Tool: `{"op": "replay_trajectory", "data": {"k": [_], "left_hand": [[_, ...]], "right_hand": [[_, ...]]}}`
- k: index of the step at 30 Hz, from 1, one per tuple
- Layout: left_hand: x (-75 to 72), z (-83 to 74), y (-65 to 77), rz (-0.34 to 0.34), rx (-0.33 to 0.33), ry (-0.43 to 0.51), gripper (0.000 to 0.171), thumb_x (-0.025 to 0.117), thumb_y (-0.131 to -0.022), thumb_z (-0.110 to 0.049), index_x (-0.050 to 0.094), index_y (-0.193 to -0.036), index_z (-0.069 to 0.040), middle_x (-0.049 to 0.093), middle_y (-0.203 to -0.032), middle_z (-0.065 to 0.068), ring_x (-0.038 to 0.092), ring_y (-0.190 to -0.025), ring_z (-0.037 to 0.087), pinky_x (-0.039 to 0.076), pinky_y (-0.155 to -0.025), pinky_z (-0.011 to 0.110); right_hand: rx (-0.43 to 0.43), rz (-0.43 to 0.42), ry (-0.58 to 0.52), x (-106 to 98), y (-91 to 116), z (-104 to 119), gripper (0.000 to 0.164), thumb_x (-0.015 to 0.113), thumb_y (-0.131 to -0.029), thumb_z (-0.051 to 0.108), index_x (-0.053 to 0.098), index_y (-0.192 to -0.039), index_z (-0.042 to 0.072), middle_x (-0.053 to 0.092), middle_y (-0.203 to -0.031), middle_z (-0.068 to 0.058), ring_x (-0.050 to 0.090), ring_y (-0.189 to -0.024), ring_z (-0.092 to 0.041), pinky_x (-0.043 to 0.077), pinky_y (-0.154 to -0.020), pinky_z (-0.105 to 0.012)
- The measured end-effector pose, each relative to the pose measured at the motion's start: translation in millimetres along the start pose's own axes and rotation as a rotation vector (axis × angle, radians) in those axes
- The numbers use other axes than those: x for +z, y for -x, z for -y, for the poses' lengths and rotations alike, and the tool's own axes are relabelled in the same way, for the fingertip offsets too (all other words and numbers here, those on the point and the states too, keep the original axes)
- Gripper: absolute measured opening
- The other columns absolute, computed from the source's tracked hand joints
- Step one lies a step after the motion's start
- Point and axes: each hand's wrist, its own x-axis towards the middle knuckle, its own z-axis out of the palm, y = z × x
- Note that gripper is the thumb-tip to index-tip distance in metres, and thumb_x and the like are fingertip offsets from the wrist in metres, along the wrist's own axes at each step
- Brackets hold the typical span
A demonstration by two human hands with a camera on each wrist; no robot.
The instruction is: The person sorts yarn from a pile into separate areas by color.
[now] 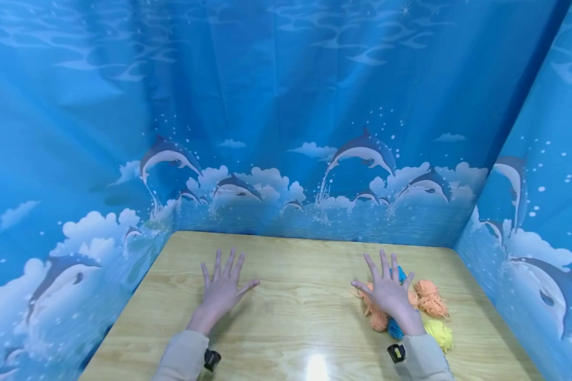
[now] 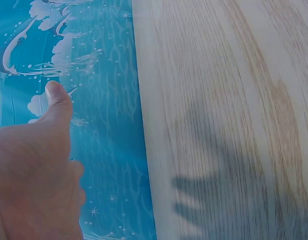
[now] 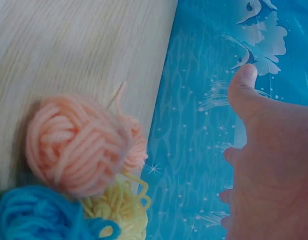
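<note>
My left hand [image 1: 221,293] is held out above the left half of the wooden table [image 1: 291,296], fingers spread and holding nothing. In the left wrist view its thumb [image 2: 59,102] sticks up and its shadow falls on the wood. My right hand [image 1: 391,295], also spread and holding nothing, overlaps a group of yarn balls in the head view. Around it show peach yarn [image 1: 432,301], blue yarn [image 1: 395,329] and a yellow yarn ball [image 1: 439,334]. The right wrist view has a peach yarn ball [image 3: 74,145] close up, beside blue yarn [image 3: 36,215] and yellow yarn [image 3: 119,207].
Blue curtains [image 1: 276,106] printed with dolphins and clouds stand behind the table and along both sides. Dark bands with small devices [image 1: 212,360] sit at both wrists, by the light sleeves [image 1: 183,354]. A bright reflection lies near the table's front.
</note>
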Motion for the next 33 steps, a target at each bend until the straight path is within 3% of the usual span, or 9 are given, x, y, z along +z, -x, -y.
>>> {"op": "replay_trajectory", "data": {"k": [7,15,22,33], "left_hand": [[-3.0,-1.3,-1.6,0.01,0.007,0.008,0.09,0.05,-0.096,-0.067,0.015,-0.163,-0.016,0.001,-0.169,0.014,-0.016,-0.152,0.041,-0.023,-0.111,0.067],[-9.0,-5.1,-4.4,0.029,0.009,0.011,0.09,0.05,-0.097,-0.066,0.013,-0.163,-0.017,0.0,-0.168,0.013,-0.016,-0.152,0.04,-0.017,-0.113,0.071],[-9.8,-11.1,-11.4,-0.057,0.072,0.079,0.088,0.052,-0.096,-0.066,0.023,-0.162,-0.014,0.013,-0.167,0.015,-0.003,-0.154,0.042,-0.01,-0.116,0.07],[-7.8,-36.0,-26.6,-0.119,0.153,0.245,0.071,0.059,-0.1,-0.048,0.039,-0.155,-0.008,0.033,-0.161,0.016,0.014,-0.153,0.041,0.004,-0.12,0.066]], "right_hand": [[0.001,0.007,-0.005,-0.9,-1.4,-3.0,0.091,0.057,-0.095,0.062,0.018,-0.163,0.016,-0.007,-0.167,-0.025,-0.015,-0.149,-0.05,-0.015,-0.101,-0.084],[-0.009,-0.019,-0.032,-2.7,-4.4,-7.3,0.091,0.058,-0.095,0.062,0.02,-0.163,0.016,-0.003,-0.166,-0.027,-0.013,-0.149,-0.052,-0.011,-0.1,-0.087],[-0.061,-0.135,-0.085,-9.4,-8.2,-18.4,0.08,0.058,-0.099,0.054,0.025,-0.16,0.015,0.01,-0.163,-0.031,0.002,-0.147,-0.057,0.007,-0.098,-0.09],[-0.047,-0.169,-0.152,-28.3,-4.7,-40.3,0.07,0.052,-0.105,0.046,0.031,-0.158,0.006,0.02,-0.16,-0.034,0.019,-0.143,-0.059,0.022,-0.108,-0.077]]}}
